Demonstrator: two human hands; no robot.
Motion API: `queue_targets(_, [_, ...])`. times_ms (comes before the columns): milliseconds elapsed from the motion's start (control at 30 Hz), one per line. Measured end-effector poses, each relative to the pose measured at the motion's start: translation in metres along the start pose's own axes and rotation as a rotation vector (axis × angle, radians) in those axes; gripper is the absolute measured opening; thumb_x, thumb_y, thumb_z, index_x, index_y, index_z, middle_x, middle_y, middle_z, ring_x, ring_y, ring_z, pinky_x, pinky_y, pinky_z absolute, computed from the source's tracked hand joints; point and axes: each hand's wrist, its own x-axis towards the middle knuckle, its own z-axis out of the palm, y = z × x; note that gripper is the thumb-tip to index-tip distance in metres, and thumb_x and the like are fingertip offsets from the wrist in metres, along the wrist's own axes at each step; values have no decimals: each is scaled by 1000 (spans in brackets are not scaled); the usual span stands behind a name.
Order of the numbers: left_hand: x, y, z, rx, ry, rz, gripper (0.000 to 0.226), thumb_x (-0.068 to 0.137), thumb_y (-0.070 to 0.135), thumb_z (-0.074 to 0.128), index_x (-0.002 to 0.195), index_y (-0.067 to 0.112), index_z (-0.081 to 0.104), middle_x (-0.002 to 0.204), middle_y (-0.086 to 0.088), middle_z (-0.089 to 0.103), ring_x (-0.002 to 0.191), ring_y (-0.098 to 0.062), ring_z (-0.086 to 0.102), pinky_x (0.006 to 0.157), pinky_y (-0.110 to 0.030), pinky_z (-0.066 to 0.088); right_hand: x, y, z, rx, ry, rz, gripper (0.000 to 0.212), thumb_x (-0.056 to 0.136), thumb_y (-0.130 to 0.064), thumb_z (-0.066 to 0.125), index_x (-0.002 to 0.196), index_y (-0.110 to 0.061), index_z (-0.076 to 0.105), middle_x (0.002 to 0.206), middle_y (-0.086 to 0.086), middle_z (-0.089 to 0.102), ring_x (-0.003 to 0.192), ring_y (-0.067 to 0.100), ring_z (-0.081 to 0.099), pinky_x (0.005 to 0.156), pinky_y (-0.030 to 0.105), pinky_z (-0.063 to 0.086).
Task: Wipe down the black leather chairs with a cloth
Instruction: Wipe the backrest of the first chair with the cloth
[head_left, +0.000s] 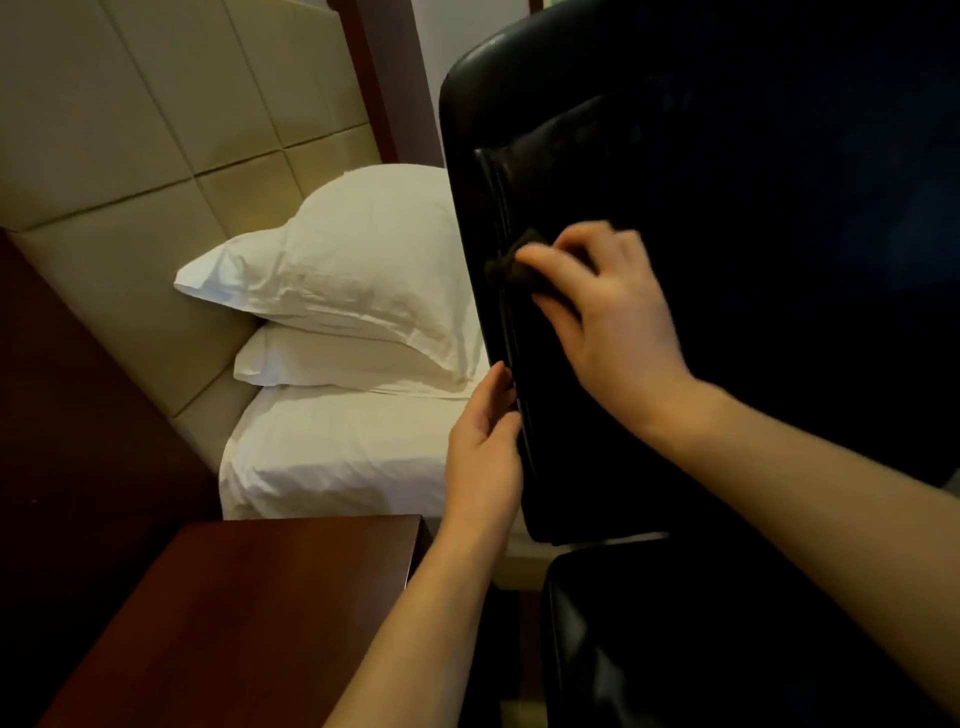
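A black leather chair (753, 156) fills the right half of the view, its tall backrest facing me and its seat (727, 649) at the bottom right. My right hand (608, 312) presses a small dark cloth (511, 267) against the backrest's left edge seam; the hand is blurred. My left hand (483, 447) grips the backrest's left edge lower down, with the fingers wrapped around the side. Most of the cloth is hidden under my right fingers.
A bed with white sheets (337, 457) and two stacked white pillows (337, 260) stands just left of the chair. A padded beige headboard (130, 156) rises behind it. A dark wooden nightstand (249, 613) sits at the lower left.
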Motion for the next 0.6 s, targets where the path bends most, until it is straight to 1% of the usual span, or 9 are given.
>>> queue_targets(33, [1,-1,2,-58,25,-26,58,97,-15,35,147,12,47,141,-2,57,129,-11,56,103,-21,48,-12,2,8,-6,-21,-56,34,91,-18,60,126,-18,61,119,12,54,105,32,48,83,43,50])
queue_targets(100, [3,-6,1,-163,80,-83,68,90,-25,27,146,11,44,139,-8,57,130,-19,56,100,-24,50,-55,7,19,-26,-110,-132,41,85,-11,65,125,-17,61,119,15,54,103,35,49,73,44,54])
queue_targets(200, [-1,-20,-2,-147,101,-139,78,81,-32,21,143,9,43,141,-15,56,133,-26,52,101,-30,48,-131,22,24,-150,-327,-229,72,63,-4,85,128,-17,56,120,16,55,102,34,55,67,40,58])
queue_targets(267, [-9,-26,-2,-106,63,-147,75,83,-32,24,140,10,47,141,-11,55,132,-21,53,106,-33,46,-156,29,23,-193,-470,-264,80,58,-7,87,130,-19,51,121,13,55,102,30,58,71,34,58])
queue_targets(300, [-14,-28,-1,-73,39,-150,73,84,-30,27,141,11,49,138,-6,58,127,-13,57,104,-31,47,-159,30,19,-189,-492,-273,79,60,-8,86,130,-18,51,121,12,55,102,28,58,73,32,56])
queue_targets(367, [-22,-32,2,-12,1,-156,77,84,-27,30,145,16,49,134,3,61,111,6,62,93,-21,53,-151,27,10,-174,-457,-267,70,65,-8,83,128,-15,56,119,14,57,99,28,60,71,32,55])
queue_targets(467, [-29,-33,5,22,-37,-153,85,81,-29,30,146,24,48,132,12,60,101,18,61,78,-9,50,-106,14,-6,-87,-270,-169,47,79,-12,67,126,-10,61,117,20,57,96,32,58,64,34,53])
queue_targets(533, [-32,-32,5,38,-64,-157,88,80,-28,31,145,29,47,133,16,57,99,22,58,77,-6,49,-68,5,-8,-56,-157,-75,41,86,-17,61,126,-11,61,118,19,55,100,32,56,65,34,52])
queue_targets(600, [-31,-32,3,58,-94,-151,90,79,-28,31,146,30,45,138,16,54,102,24,55,79,-5,48,-50,1,0,-60,-101,-20,39,87,-14,66,126,-12,60,119,17,54,103,32,54,67,35,51])
